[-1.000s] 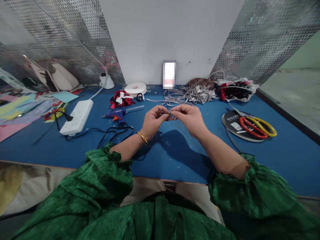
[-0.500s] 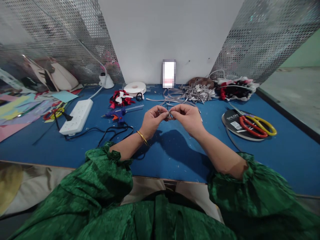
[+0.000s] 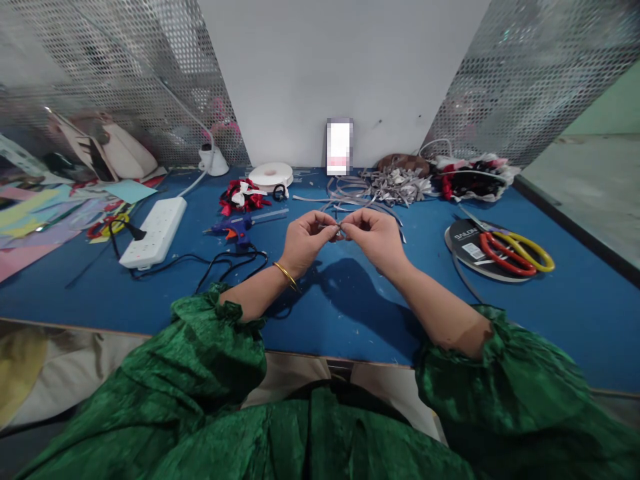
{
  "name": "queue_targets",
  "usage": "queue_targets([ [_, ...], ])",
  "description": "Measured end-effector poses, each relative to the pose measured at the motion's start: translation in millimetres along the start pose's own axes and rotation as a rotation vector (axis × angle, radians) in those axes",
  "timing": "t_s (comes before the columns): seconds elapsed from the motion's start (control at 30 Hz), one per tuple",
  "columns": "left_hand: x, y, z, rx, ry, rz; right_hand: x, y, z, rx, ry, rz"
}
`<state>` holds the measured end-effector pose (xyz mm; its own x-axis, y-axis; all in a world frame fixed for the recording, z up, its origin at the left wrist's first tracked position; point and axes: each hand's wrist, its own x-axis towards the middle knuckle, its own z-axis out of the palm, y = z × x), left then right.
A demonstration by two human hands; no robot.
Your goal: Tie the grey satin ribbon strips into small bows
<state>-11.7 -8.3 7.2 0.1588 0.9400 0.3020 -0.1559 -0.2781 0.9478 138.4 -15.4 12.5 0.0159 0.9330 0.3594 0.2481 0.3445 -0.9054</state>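
Observation:
Both hands meet at the middle of the blue table, held above its surface. My left hand (image 3: 304,241), with a gold bangle at the wrist, pinches a small piece of grey ribbon (image 3: 339,225) between thumb and fingers. My right hand (image 3: 376,240) pinches the same piece from the other side, its fingertips almost touching the left ones. Fingers cover most of the piece, so its exact shape is hidden. Just behind the hands lie loose grey ribbon lengths (image 3: 345,189) and a heap of grey ribbon bows (image 3: 401,187).
Left of the hands are a blue glue gun (image 3: 236,231), red and black bows (image 3: 243,198), a white ribbon roll (image 3: 271,175) and a white power strip (image 3: 154,233). Scissors (image 3: 515,252) rest on a black ribbon spool (image 3: 463,243) at right. A phone (image 3: 339,147) stands behind.
The fingertips have shifted very slightly around the small grey ribbon piece. Both hands keep their pinch in nearly the same place.

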Motion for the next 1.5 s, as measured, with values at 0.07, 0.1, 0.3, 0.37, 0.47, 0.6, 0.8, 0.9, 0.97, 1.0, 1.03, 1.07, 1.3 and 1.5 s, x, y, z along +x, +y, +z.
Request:
queue_targets([
  [0.07,-0.4,1.1,0.6,0.003,0.016,0.000,-0.8,-1.2,-0.1,-0.045,0.014,-0.043],
  [0.1,-0.4,1.5,0.8,0.004,0.027,0.000,-1.3,-1.9,-0.5,-0.082,0.017,-0.085],
  [0.3,1.7,1.5,0.3,0.000,0.042,-0.020,-2.9,-6.1,-4.2,-0.252,0.001,-0.339],
  [0.37,2.2,1.5,0.0,-0.023,0.036,-0.029,-3.1,-8.2,-4.3,-0.236,0.032,-0.315],
  [0.47,2.2,1.5,0.0,-0.044,0.034,-0.032,-3.6,-10.0,-3.2,-0.174,0.059,-0.234],
  [0.6,1.3,1.1,0.3,-0.024,0.033,-0.018,-2.5,-7.8,-2.3,-0.005,-0.024,-0.111],
  [0.8,0.4,0.6,0.3,0.003,0.021,-0.017,-0.4,-7.7,-5.4,-0.064,-0.062,-0.136],
  [0.9,0.7,0.3,0.3,-0.021,0.004,-0.011,-1.2,-9.6,-5.5,-0.160,-0.014,-0.218],
  [0.97,0.7,0.4,0.5,-0.035,-0.002,-0.017,-2.1,-9.5,-4.9,-0.223,0.010,-0.263],
  [1.0,0.6,0.4,0.6,-0.038,0.003,-0.024,-2.4,-9.0,-4.5,-0.249,0.019,-0.281],
  [1.03,0.5,0.5,0.7,-0.038,0.010,-0.031,-2.7,-8.3,-4.1,-0.269,0.024,-0.297],
  [1.07,0.3,0.6,0.8,-0.037,0.018,-0.035,-2.9,-7.5,-3.8,-0.285,0.027,-0.312],
  [1.3,0.9,0.8,0.1,-0.044,-0.003,0.003,-2.2,-5.1,-5.0,-0.353,0.023,-0.370],
  [1.5,0.1,1.2,-0.2,-0.025,-0.004,0.014,-2.2,-3.3,-4.4,-0.381,0.022,-0.399],
])
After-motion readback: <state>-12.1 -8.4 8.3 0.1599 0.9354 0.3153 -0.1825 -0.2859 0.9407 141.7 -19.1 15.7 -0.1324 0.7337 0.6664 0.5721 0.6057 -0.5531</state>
